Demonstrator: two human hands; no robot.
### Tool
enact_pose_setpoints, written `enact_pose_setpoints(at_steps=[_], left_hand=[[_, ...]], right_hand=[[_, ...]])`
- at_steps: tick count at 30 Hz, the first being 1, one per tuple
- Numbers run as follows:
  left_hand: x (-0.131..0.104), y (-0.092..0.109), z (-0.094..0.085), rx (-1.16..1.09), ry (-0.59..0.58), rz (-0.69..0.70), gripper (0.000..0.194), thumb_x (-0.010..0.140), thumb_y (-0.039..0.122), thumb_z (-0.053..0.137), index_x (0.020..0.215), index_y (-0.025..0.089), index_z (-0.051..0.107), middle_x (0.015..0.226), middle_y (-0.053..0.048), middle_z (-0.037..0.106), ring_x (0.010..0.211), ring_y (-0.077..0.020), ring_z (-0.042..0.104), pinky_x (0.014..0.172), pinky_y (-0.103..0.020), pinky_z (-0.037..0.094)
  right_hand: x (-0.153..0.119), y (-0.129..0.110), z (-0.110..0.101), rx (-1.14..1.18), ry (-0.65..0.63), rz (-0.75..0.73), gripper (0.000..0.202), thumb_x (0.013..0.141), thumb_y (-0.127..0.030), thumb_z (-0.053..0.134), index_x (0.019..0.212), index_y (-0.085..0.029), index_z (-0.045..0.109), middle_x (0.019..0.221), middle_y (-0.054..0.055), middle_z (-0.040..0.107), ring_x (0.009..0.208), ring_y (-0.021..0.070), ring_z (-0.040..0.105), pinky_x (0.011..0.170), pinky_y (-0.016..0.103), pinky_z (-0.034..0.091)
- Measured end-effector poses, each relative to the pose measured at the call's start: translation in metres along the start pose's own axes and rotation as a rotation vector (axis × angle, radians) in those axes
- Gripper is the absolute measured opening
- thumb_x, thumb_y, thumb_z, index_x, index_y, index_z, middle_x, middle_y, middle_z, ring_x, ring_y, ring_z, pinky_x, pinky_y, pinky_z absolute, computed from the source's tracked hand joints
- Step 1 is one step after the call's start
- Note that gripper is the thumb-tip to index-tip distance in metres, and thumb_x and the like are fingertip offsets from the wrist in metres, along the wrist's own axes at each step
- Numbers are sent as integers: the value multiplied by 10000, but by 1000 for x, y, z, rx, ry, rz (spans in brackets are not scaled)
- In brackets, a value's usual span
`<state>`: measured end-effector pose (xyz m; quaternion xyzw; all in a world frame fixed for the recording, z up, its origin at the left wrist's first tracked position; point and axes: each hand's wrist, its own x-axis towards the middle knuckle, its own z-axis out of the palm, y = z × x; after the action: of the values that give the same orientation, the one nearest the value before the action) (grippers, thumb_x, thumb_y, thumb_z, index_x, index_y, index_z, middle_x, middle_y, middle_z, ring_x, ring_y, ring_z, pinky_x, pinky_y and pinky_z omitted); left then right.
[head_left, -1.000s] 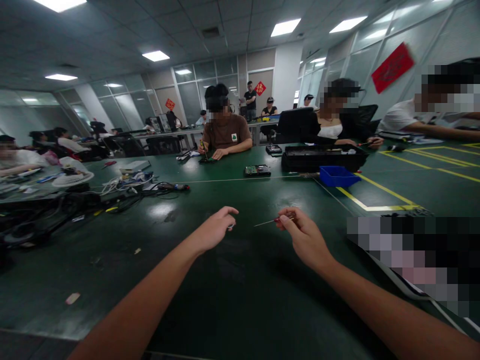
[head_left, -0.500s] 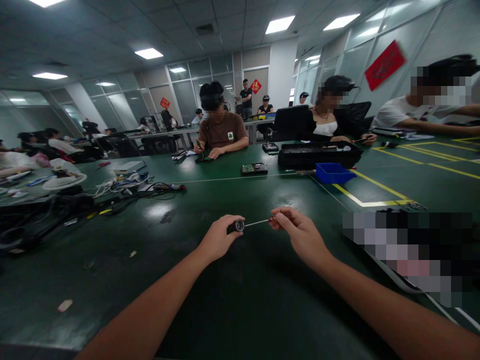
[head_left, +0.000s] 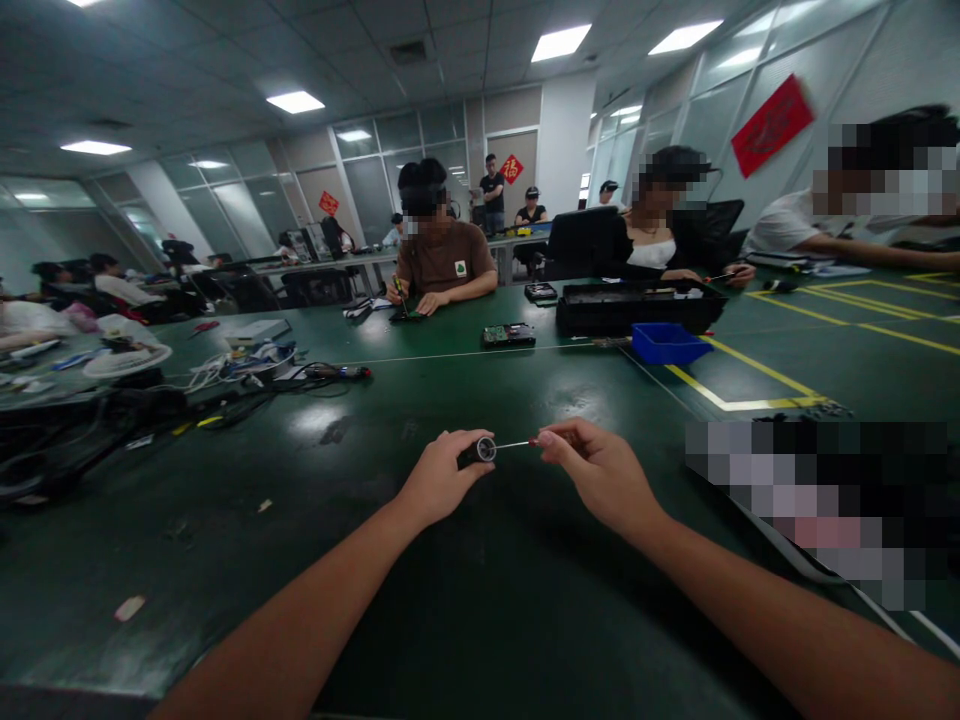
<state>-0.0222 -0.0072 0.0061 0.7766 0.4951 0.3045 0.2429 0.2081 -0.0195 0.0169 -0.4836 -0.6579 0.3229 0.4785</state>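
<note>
My left hand is closed round a short black cylinder, whose round end with a pale rim faces me; its exact kind I cannot make out. Between the fingers of my right hand is a screwdriver with a red handle and a thin metal shaft. The shaft points left and its tip meets the round end of the cylinder; whether it goes inside is too small to tell. Most of the screwdriver's handle is hidden by my fingers. Both hands are over the green table.
Cables and tools lie to the left. Ahead are an opened hard drive, a long black tray and a blue bin. A blurred-out item lies at right. Co-workers sit across the table, one in a brown shirt.
The cylinder has turned so its round end faces me more. The screwdriver shaft has become more level, and my right fingers have shifted slightly left along the handle.
</note>
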Motion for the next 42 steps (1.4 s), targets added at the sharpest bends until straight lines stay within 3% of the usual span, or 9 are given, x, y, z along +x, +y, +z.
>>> enact_pose_setpoints(at_steps=[4,11,14,19,26,31,33,38,42], left_hand=[[-1,-2,0,57,-19,21,371,865,280,688,1233,295,637,1186,-32,664,1122,-250,580,1161,-526,292],[-1,-3,-1,95,-44,53,363,880,278,674,1240,290,626,1220,-28,659,1147,-251,565,1180,-586,226],[0,-2,-1,94,-41,49,372,876,267,679,1244,288,623,1220,-32,657,1152,-243,568,1185,-584,220],[-1,-3,0,94,-55,65,373,883,279,674,1250,303,612,1238,-19,650,1173,-230,562,1195,-596,194],[-1,-3,0,122,-64,45,362,880,263,677,1234,308,612,1234,-8,655,1190,-230,566,1187,-608,202],[-1,-1,0,130,-71,44,366,885,271,672,1241,324,607,1246,0,651,1206,-224,561,1198,-608,175],[-2,-1,0,131,-73,49,364,888,269,668,1243,324,607,1242,0,652,1199,-220,563,1196,-609,180],[-2,-1,-1,131,-77,54,354,889,263,666,1236,308,616,1240,-11,654,1197,-224,561,1194,-610,190],[-1,0,-1,131,-61,47,358,888,268,665,1243,293,619,1234,-25,655,1187,-231,563,1193,-615,199]], right_hand=[[-2,-4,-2,-119,-6,-9,311,873,-519,618,789,-231,698,639,8,683,567,182,615,524,306,439],[-4,0,-3,-162,-84,-165,209,952,-368,524,1011,-243,682,893,33,729,813,212,679,704,342,494],[-4,1,-2,-127,-119,-128,229,977,-373,480,1013,-243,665,892,30,720,825,209,679,707,337,490],[-4,1,0,-190,-122,-12,381,1005,-477,378,944,-239,668,606,-14,599,539,177,581,526,314,409],[-4,0,0,-132,-167,-78,271,960,-328,477,1196,-232,572,877,27,671,765,191,639,652,316,472],[-3,3,-1,-161,-174,2,391,1019,-452,334,1027,-223,651,653,-10,594,600,175,589,590,318,435],[-2,4,-1,-174,-155,6,413,1016,-462,329,1018,-217,662,675,1,603,590,174,582,580,319,432],[-2,0,-1,-149,-162,-36,321,980,-360,420,1213,-223,594,828,24,644,704,188,613,621,320,455],[-2,0,-1,-144,-166,-15,330,997,-410,388,1130,-227,627,783,16,629,677,186,596,611,324,439]])
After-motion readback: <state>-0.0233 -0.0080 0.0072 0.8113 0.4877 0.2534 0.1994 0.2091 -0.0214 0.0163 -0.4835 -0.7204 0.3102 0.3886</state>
